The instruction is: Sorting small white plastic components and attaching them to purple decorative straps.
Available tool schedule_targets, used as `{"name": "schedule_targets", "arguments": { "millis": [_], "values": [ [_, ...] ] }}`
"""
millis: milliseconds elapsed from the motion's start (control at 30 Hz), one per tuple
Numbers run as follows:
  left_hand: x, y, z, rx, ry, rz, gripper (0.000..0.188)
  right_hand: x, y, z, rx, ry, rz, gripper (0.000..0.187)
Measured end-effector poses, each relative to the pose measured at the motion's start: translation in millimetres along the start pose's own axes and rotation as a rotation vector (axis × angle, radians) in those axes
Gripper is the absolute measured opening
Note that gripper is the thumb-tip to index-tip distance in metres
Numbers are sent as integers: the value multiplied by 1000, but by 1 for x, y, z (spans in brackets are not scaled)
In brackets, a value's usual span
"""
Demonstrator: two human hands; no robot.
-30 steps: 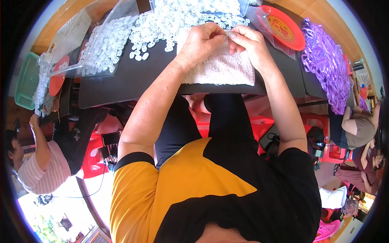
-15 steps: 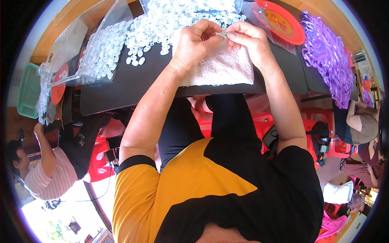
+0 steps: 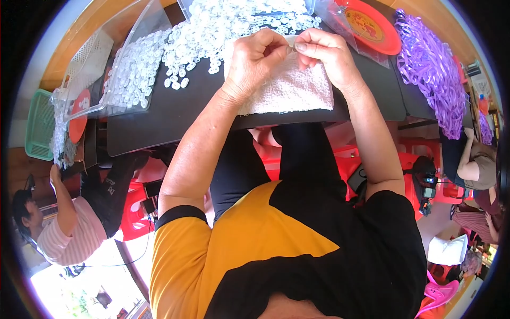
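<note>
My left hand (image 3: 257,61) and my right hand (image 3: 330,57) meet above a pale pink towel (image 3: 295,95) folded on the dark table. Thumb and fingers are pinched on both sides, fingertips almost touching. Whatever sits between them is too small and too covered to name. Just beyond my hands spreads a heap of small white oval plastic pieces (image 3: 212,29), several of them loose at its near edge.
To the left, a clear tub (image 3: 150,42) lies tipped with more white pieces. A red plate (image 3: 390,45) rests at the far right, beside a purple ribbon pile (image 3: 427,74). A green basket (image 3: 40,127) and a co-worker (image 3: 66,228) are at the left.
My fingertips have drawn closer together, and the small whitish thing that showed between them is now mostly hidden. The whole view has shifted slightly.
</note>
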State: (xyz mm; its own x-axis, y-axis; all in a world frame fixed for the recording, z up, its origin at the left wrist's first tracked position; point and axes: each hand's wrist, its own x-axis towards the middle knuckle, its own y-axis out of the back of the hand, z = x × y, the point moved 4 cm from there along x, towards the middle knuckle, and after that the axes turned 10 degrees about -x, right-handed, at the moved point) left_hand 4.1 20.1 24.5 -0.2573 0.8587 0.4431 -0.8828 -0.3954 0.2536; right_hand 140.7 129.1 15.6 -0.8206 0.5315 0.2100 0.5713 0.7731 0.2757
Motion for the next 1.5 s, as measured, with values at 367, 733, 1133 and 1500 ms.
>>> {"name": "schedule_targets", "arguments": {
  "millis": [367, 733, 1133, 1500],
  "values": [
    [0, -4, -4, 55, -78, -52, 15, 0, -1, -1, -17, -32, -18, 19],
    [0, -6, -1, 6, 3, -40, 17, 0, 0, 2, -5, 8, -21, 18],
    [0, -3, 2, -147, 191, -16, 18, -2, -1, -3, -78, 126, 93, 8],
    [-65, 35, 128, -103, -440, 279, 7, -1, 5, 10, -451, 175, 158, 8]
  ]
}}
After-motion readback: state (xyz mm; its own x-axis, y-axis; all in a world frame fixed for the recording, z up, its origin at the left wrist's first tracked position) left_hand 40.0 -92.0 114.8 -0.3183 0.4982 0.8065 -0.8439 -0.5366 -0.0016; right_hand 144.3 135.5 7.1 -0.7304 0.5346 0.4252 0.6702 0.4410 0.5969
